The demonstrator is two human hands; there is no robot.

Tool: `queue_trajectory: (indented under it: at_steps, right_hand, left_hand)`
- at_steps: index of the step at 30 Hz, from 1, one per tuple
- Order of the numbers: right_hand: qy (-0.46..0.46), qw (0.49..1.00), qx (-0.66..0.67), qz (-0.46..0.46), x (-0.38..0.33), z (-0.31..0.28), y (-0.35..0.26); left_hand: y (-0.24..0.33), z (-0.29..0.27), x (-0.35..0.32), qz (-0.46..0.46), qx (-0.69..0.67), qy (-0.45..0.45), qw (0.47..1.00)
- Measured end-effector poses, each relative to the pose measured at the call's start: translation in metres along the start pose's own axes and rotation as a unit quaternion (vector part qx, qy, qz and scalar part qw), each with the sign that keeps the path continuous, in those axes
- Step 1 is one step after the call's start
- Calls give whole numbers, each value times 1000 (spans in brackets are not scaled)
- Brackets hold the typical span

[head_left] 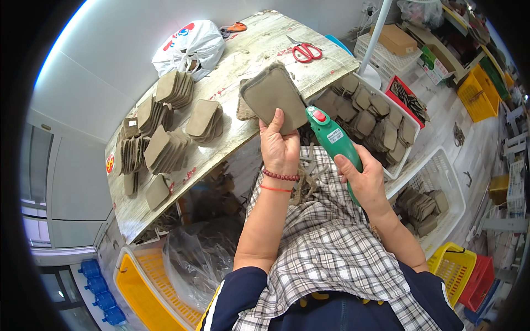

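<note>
My left hand (280, 144) grips a brown pad (269, 96), square with rounded corners, its thumb on the near face. The pad is held up over the near edge of the table, with a ragged rim along its top. Wrapped around a green electric cutter (333, 138) with a red button is my right hand (365, 179). The cutter's head is close to the pad's right edge; whether it touches cannot be made out. Behind the held pad, part of another brown piece (244, 110) shows on the table. Brown trimmings (302, 187) lie on my checked apron (342, 243).
Stacks of brown pads (165, 149) stand on the worn table (232, 60), along with red-handled scissors (307, 52) and a white plastic bag (190, 47). To my right are white crates (415, 124) holding pads. A yellow basket (149, 292) and clear plastic bag (199, 259) are at lower left.
</note>
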State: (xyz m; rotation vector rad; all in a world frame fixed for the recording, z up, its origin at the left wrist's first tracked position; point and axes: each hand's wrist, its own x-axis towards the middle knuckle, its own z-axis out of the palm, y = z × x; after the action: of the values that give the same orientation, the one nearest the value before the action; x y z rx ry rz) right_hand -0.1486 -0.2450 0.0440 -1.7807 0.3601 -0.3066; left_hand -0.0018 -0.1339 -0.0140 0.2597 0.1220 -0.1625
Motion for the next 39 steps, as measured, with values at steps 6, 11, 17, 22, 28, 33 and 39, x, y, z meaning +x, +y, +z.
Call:
queue_trajectory:
  at_steps: [6,11,17,22,28,33,39]
  right_hand:
    - [6,1000,2,-2,6,-4,-1]
    - [9,1000,-1,-16,13,-9,-2]
    - [-17,999,-3,27,15,-21,-13]
    - [-58,996,17,58,16,-41,-14]
    - [-118,991,1,66,14,-66,-4]
    - [-133,988,-51,57,9,-76,1]
    - [-121,987,-99,28,2,-72,7]
  left_hand:
    - [-11,-6,-15,-40,13,8,999]
    - [-16,-12,-25,-62,19,-3,998]
    - [-7,-21,-31,-68,91,-27,993]
    - [17,-28,-22,-108,161,-117,974]
    - [52,-29,-8,-149,266,-145,941]
    - [69,-23,-3,-173,340,-157,911]
    - [76,-23,-5,-234,401,-165,870]
